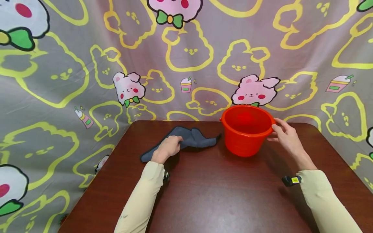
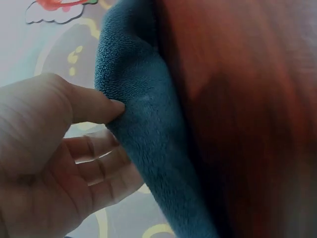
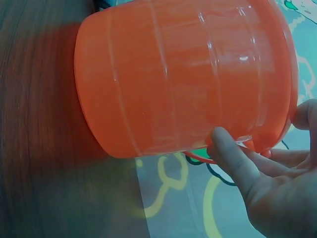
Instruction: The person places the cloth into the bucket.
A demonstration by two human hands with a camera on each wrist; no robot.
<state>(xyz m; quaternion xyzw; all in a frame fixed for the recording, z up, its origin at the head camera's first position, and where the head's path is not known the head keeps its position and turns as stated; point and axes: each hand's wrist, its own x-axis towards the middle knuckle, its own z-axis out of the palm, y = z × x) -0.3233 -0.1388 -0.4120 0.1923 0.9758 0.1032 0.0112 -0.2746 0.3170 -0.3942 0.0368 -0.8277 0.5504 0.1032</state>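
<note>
A dark blue-grey towel (image 1: 196,139) lies crumpled over the far left part of the table, one corner stretching toward the bucket. My left hand (image 1: 169,147) pinches its edge; in the left wrist view the thumb presses on the fluffy towel (image 2: 148,124) and the other fingers are partly hidden behind it. To the right of the towel is an upright red plastic bucket (image 1: 244,145), its visible inside bare. My right hand (image 1: 287,137) grips its right rim, the thumb at the rim and the fingers along the outer wall of the bucket (image 3: 183,79).
The dark brown wooden table (image 1: 209,194) reaches back to a grey curtain (image 1: 204,77) printed with yellow outlines and cartoon animals, which also hangs along the left and right sides. A small dark device (image 1: 291,180) is strapped at the right wrist.
</note>
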